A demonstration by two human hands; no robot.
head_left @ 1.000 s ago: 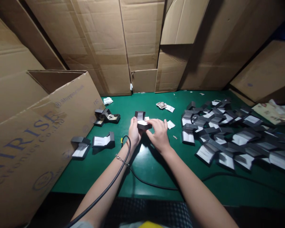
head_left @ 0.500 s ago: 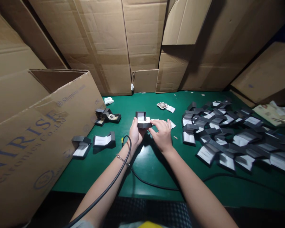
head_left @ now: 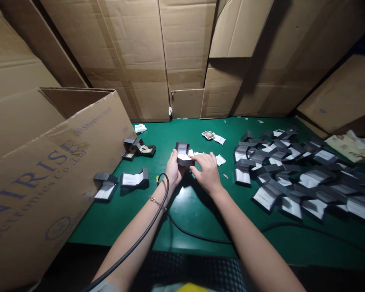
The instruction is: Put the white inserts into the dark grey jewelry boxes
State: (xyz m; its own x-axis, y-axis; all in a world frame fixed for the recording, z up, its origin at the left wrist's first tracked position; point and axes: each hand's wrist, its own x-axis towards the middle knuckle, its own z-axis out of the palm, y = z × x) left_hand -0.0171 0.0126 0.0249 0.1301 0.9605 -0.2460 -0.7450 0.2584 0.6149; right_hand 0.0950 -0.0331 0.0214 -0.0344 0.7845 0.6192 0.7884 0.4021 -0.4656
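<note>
A small dark box [head_left: 182, 149] with a raised lid and a pale lining is held above the middle of the green table. My left hand [head_left: 174, 169] grips it from the left and below, thumb along its side. At the box's front right corner, the fingertips of my right hand [head_left: 207, 170] are pinched together; whether they hold anything is too small to tell. Two opened dark boxes with white inserts lie left of my hands, one of them an opened box [head_left: 134, 178]. Behind them are dark boxes with beige insides [head_left: 146, 149].
Many opened dark boxes [head_left: 243, 175] cover the right of the green table [head_left: 188, 235]. A large carton [head_left: 63, 170] stands at the left. White paper scraps [head_left: 219, 139] lie behind my hands. A black cable [head_left: 197, 239] crosses my left forearm and the table.
The held box is tilted slightly differently, and its inside shows more. My right fingertips have shifted slightly at its right edge. The whole view has moved a little.
</note>
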